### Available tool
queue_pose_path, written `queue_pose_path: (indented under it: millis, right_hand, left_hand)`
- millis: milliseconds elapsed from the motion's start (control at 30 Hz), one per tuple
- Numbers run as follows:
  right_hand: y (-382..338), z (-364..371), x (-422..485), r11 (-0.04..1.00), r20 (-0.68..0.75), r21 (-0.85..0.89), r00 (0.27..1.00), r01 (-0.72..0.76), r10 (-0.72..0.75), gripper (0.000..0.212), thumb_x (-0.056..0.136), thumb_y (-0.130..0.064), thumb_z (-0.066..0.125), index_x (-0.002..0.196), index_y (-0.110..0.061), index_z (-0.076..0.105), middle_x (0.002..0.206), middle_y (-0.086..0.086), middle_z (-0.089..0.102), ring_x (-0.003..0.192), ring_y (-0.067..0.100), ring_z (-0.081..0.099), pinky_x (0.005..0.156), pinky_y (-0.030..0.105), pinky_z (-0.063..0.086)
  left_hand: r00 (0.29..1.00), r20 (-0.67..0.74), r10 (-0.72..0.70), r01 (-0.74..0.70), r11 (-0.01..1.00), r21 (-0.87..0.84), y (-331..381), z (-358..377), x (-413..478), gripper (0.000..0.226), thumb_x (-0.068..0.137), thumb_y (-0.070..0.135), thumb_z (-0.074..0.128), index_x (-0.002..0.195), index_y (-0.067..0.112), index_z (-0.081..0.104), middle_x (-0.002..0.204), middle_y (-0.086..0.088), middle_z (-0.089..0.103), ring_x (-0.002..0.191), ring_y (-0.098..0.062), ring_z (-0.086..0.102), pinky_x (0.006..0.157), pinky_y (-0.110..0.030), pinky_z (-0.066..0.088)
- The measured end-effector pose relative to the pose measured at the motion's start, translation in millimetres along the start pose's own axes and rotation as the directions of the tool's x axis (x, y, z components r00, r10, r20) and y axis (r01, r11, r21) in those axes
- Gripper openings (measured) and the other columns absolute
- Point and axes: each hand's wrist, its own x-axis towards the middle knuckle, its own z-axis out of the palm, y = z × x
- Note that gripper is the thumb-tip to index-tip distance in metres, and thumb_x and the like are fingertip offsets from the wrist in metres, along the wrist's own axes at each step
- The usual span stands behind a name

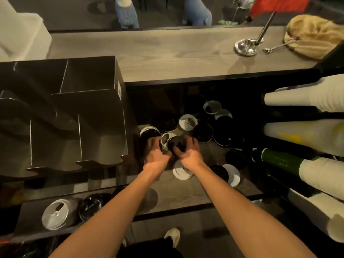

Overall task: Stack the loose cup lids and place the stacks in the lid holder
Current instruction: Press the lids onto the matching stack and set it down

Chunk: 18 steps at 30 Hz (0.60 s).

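1. The right hand [188, 153] holds a black lid [176, 144] just above the counter [208, 187]. Its grip is closed round the lid's rim, with the thumb on the near edge and the fingers on the far edge.
2. The black lid is round, domed and glossy. It sits half over a white lid [166, 138] that lies upside down.
3. The left hand [156, 154] lies just beside the right. Its fingers bend over a dark stack [149, 133] with a pale rim. Whether that grip clasps the stack or only rests on it cannot be told.
4. Loose lids [188, 122], white and black, lie scattered over the counter beyond, to the right of and nearer than the hands. Some overlap.
5. The holder [100, 138], a dark metal box with thin dividers, stands on the left. Its right wall is near the left hand, and its near compartments are open at the top and front.
6. Sleeves of cups [294, 98] jut in from the right, close to the outermost lids.
7. A raised ledge [167, 53] closes off the far side.
8. Bare counter shows under the forearms, up to the near edge.
9. On a lower shelf [29, 211] under the holder lie a white stack [55, 216] and a black one [91, 205].
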Motion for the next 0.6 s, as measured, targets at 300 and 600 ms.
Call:
queue_pose_path:
  millis: [300, 600]
  right_hand:
    - [5, 25, 56, 0.981, 0.142, -0.185, 0.990, 0.054, -0.028, 0.079, 0.097, -0.034, 0.059, 0.160, -0.017, 0.014, 0.164, 0.009, 0.021, 0.148, 0.035, 0.021, 0.120, 0.041, 0.020]
    - [6, 32, 58, 0.956, 0.251, -0.255, 0.965, 0.145, -0.079, 0.098, 0.074, -0.044, 0.081, 0.154, -0.023, 0.028, 0.158, 0.011, 0.024, 0.139, 0.034, 0.027, 0.115, 0.042, 0.031]
  left_hand:
    - [0.997, 0.076, -0.003, -0.034, 0.875, 0.483, -19, 18, 60, 0.106, 0.084, 0.051, 0.070, 0.161, 0.024, 0.003, 0.168, -0.013, -0.010, 0.153, -0.038, -0.015, 0.125, -0.051, 0.002]
    - [0.996, 0.085, 0.032, -0.072, 0.845, 0.530, -39, 28, 47, 0.104, 0.074, 0.044, 0.081, 0.155, 0.025, 0.019, 0.164, -0.014, 0.010, 0.152, -0.038, 0.006, 0.121, -0.052, 0.020]
